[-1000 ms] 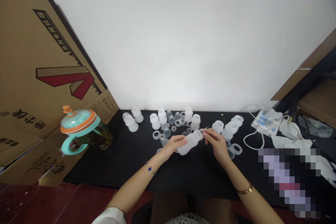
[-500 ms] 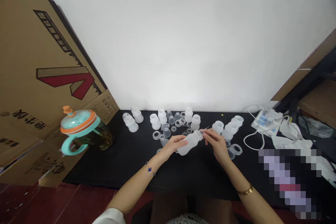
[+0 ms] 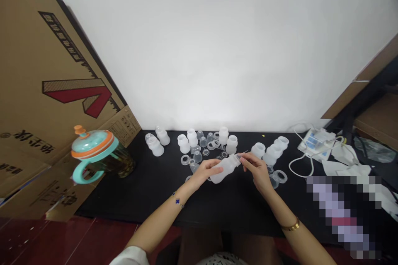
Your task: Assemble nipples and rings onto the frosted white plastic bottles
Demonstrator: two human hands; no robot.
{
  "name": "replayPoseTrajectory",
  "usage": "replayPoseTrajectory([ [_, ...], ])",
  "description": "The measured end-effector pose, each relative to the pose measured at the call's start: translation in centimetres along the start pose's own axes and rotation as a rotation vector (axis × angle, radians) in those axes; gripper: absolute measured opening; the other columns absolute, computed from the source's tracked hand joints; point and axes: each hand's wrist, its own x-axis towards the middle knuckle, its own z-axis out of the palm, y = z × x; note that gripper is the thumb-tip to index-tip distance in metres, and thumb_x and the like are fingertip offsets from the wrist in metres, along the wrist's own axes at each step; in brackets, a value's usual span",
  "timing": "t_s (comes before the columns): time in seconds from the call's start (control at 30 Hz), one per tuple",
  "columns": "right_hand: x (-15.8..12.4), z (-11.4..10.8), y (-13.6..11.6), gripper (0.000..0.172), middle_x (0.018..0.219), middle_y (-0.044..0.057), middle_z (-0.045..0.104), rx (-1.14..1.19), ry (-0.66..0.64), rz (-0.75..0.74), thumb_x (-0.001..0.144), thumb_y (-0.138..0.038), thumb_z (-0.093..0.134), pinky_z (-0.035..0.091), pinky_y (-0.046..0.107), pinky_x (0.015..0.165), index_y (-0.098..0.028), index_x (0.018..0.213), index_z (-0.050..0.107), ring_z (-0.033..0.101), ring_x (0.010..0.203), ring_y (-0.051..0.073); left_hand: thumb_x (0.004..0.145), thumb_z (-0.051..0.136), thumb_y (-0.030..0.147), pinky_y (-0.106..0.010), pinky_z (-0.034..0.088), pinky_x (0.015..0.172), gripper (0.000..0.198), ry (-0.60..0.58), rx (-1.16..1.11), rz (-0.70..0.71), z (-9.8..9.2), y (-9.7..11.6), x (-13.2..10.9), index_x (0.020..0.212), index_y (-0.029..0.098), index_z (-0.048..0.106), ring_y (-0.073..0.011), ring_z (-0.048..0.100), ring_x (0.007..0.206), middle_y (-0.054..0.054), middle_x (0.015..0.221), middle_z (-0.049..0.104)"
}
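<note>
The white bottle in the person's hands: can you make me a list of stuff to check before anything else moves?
1. Left hand has a grip on the white bottle: ok, it is wrapped around the body.
2. White bottle upright: not ok, it is tilted, with its neck toward the right hand.
3. Right hand at the neck: ok, its fingertips pinch a small clear piece there.
4. Small clear piece fitted properly: cannot tell, the fingers hide part of it.
5. Big lidded mug out of the way: ok, it stands well apart from both hands.
</note>
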Motion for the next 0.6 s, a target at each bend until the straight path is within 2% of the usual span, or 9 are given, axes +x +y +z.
replayPoseTrajectory([
  [0.23, 0.06, -0.12, 0.40, 0.020, 0.088, 0.005, 0.067, -0.015, 0.005, 0.004, 0.080, -0.042, 0.076, 0.044, 0.029, 0.052, -0.024, 0.089, 0.077, 0.049, 0.061, 0.015, 0.068, 0.084, 0.045, -0.030, 0.049, 0.081, 0.051, 0.038, 0.036, 0.045, 0.06, -0.14, 0.26, 0.108, 0.015, 0.073, -0.0277, 0.067, 0.099, -0.011, 0.109, 0.074],
  [0.43, 0.08, -0.15, 0.32, 0.019, 0.076, 0.001, 0.059, -0.001, -0.005, 0.008, 0.080, -0.040, 0.076, 0.043, 0.028, 0.052, -0.022, 0.085, 0.074, 0.048, 0.060, 0.014, 0.070, 0.084, 0.040, -0.031, 0.050, 0.082, 0.052, 0.034, 0.096, 0.091, -0.03, -0.35, 0.14, 0.113, 0.015, 0.071, -0.0276, 0.068, 0.096, -0.011, 0.108, 0.074],
  [0.6, 0.07, -0.13, 0.62, 0.022, 0.071, -0.001, 0.056, 0.003, 0.006, 0.018, 0.078, -0.042, 0.078, 0.044, 0.027, 0.052, -0.022, 0.084, 0.073, 0.048, 0.058, 0.014, 0.069, 0.084, 0.040, -0.031, 0.050, 0.078, 0.050, 0.039, 0.147, 0.070, 0.17, 0.02, -0.10, 0.110, 0.015, 0.073, -0.0275, 0.067, 0.094, -0.010, 0.105, 0.074],
])
